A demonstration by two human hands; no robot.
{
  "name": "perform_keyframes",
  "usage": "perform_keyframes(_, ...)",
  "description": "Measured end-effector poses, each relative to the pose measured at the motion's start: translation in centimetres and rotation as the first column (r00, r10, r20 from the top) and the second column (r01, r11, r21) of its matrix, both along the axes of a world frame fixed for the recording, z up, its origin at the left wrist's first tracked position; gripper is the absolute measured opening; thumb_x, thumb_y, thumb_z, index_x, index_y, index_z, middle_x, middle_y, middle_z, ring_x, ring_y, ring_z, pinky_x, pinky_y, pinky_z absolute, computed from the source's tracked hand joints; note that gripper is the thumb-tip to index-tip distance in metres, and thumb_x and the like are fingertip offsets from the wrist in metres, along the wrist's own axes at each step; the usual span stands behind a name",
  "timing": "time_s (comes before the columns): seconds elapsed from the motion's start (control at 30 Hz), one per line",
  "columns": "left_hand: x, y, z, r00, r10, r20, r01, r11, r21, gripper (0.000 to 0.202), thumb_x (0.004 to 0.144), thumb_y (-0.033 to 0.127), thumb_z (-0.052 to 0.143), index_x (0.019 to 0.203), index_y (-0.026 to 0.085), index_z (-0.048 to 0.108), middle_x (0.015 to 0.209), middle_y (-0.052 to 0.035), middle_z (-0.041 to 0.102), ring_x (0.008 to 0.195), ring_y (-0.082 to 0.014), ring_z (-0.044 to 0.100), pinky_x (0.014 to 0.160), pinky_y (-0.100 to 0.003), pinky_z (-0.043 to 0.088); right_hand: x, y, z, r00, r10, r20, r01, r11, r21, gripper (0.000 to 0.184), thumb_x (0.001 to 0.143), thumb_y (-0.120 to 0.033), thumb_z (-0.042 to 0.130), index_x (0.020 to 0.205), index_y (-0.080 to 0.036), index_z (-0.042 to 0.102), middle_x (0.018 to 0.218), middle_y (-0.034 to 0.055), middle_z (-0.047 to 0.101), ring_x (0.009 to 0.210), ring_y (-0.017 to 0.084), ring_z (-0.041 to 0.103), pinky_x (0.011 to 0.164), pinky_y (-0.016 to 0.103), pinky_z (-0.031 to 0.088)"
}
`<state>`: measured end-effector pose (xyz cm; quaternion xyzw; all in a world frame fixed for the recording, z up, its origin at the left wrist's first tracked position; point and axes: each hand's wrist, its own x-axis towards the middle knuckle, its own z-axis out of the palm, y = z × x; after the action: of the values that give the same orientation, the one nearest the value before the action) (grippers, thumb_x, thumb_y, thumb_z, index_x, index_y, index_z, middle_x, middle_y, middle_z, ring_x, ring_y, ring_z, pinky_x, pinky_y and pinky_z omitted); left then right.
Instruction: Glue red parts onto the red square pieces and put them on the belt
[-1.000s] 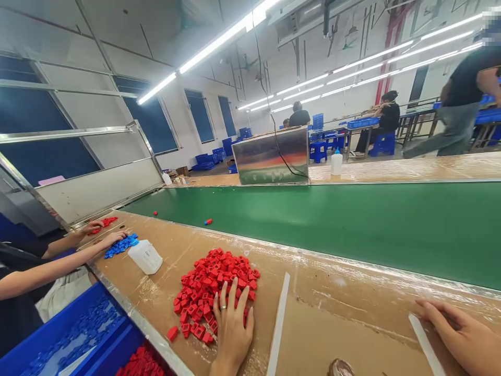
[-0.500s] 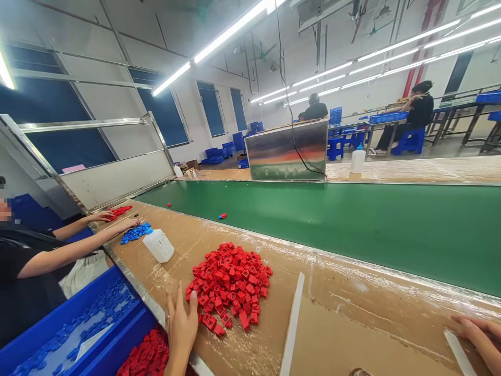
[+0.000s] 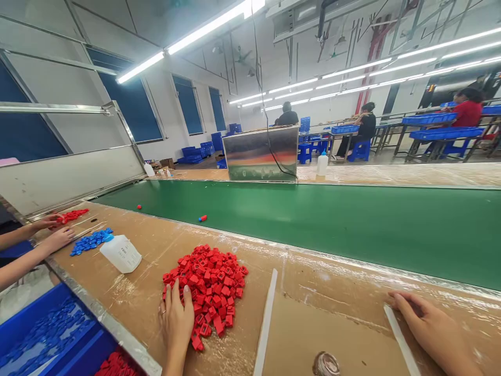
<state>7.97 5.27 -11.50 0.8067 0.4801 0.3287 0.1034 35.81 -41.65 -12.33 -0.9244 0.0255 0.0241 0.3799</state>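
A heap of small red plastic blocks (image 3: 213,284) with square openings lies on the brown work table. My left hand (image 3: 178,316) rests against the heap's near left side, fingers spread and touching the blocks. My right hand (image 3: 434,326) is low on the right, over the table beside a white tape strip (image 3: 401,339). Its thumb and forefinger curl together at the tips; whether anything sits between them is hidden. Another white tape strip (image 3: 266,324) lies between the heap and my right hand.
A green belt (image 3: 313,219) runs behind the table, carrying a red-and-blue piece (image 3: 202,218). A white bottle (image 3: 121,253) and blue pieces (image 3: 92,241) stand left, near a co-worker's hands (image 3: 58,239). Blue bins (image 3: 94,344) sit below the edge. A tape roll (image 3: 326,364) lies in front.
The view has swung to the right. My left hand has moved onto the edge of the red heap, and my right hand has come further into view.
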Motion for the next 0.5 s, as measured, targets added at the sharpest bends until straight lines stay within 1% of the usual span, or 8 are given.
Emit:
perform_keyframes(0.1,0.6,-0.5,-0.2,0.999,0.022,0.026,-0.022,1.0,0.011,0.06,0.098,0.043,0.027,0.14,0.007,0.05,0.147,-0.0241,0.048,0.142,-0.0336,0.037,0.118,-0.053,0.022,0.2,-0.2,-0.2,1.0,-0.002,-0.013,0.003,1.0,0.002,0.063,0.062,-0.068,0.035,0.094,-0.025,0.068,0.085,0.0077,0.075,0.088,0.039,0.065,0.07,0.041,0.048)
perform_keyframes(0.2,0.9,-0.7,-0.2,0.998,0.041,0.052,-0.041,0.999,0.007,0.056,0.098,0.042,0.029,0.137,0.009,0.052,0.146,-0.0247,0.048,0.142,-0.0345,0.037,0.117,-0.056,0.023,0.2,-0.3,-0.3,1.0,-0.011,-0.009,0.011,0.999,0.035,0.057,0.062,-0.067,0.038,0.091,-0.028,0.067,0.084,0.007,0.075,0.087,0.039,0.066,0.068,0.042,0.048)
perform_keyframes(0.27,0.8,-0.9,0.1,0.996,0.047,0.075,-0.047,0.999,0.003,0.056,0.098,0.043,0.029,0.136,0.009,0.053,0.147,-0.0258,0.046,0.143,-0.0361,0.035,0.116,-0.057,0.025,0.2,-0.5,-0.5,0.999,-0.03,0.014,0.029,0.997,0.076,0.05,0.061,-0.067,0.041,0.086,-0.031,0.067,0.082,0.0069,0.074,0.085,0.04,0.066,0.067,0.044,0.048)
perform_keyframes(0.33,0.5,-1.3,0.9,0.994,0.037,0.1,-0.038,0.999,0.015,0.057,0.099,0.043,0.027,0.137,0.007,0.052,0.149,-0.0268,0.042,0.145,-0.0364,0.03,0.116,-0.057,0.025,0.2,-0.7,-0.7,0.998,-0.047,0.043,0.042,0.993,0.107,0.043,0.061,-0.066,0.044,0.08,-0.034,0.066,0.08,0.0066,0.074,0.081,0.041,0.066,0.065,0.046,0.047)
perform_keyframes(0.4,0.0,-2.5,1.7,0.993,0.003,0.121,-0.009,0.999,0.054,0.056,0.1,0.042,0.027,0.139,0.008,0.049,0.153,-0.0243,0.038,0.148,-0.033,0.025,0.119,-0.053,0.021,0.3,-0.9,-1.0,0.997,-0.052,0.063,0.043,0.991,0.127,0.039,0.061,-0.064,0.046,0.077,-0.035,0.066,0.078,0.0058,0.074,0.08,0.041,0.066,0.065,0.046,0.048)
perform_keyframes(0.43,-0.4,-3.3,2.1,0.991,-0.035,0.126,0.024,0.996,0.087,0.054,0.1,0.041,0.029,0.14,0.01,0.047,0.154,-0.0221,0.037,0.148,-0.0312,0.024,0.12,-0.051,0.019,0.3,-0.9,-1.1,0.996,-0.051,0.071,0.041,0.991,0.127,0.038,0.062,-0.064,0.046,0.078,-0.036,0.066,0.078,0.0055,0.074,0.079,0.04,0.066,0.065,0.047,0.048)
perform_keyframes(0.47,-0.7,-4.3,2.3,0.989,-0.085,0.12,0.071,0.99,0.121,0.052,0.099,0.04,0.032,0.141,0.013,0.047,0.155,-0.0195,0.036,0.148,-0.0301,0.025,0.121,-0.05,0.019,0.3,-1.0,-1.2,0.995,-0.051,0.081,0.041,0.992,0.121,0.037,0.063,-0.063,0.046,0.078,-0.036,0.066,0.077,0.0053,0.074,0.079,0.04,0.067,0.064,0.047,0.048)
perform_keyframes(0.5,-1.0,-5.3,2.5,0.983,-0.15,0.109,0.132,0.978,0.159,0.049,0.098,0.039,0.036,0.139,0.016,0.049,0.154,-0.018,0.037,0.146,-0.0309,0.029,0.12,-0.051,0.021,0.4,-1.1,-1.4,0.995,-0.051,0.088,0.041,0.993,0.111,0.038,0.064,-0.063,0.046,0.08,-0.036,0.067,0.077,0.0055,0.074,0.078,0.04,0.067,0.064,0.046,0.049)
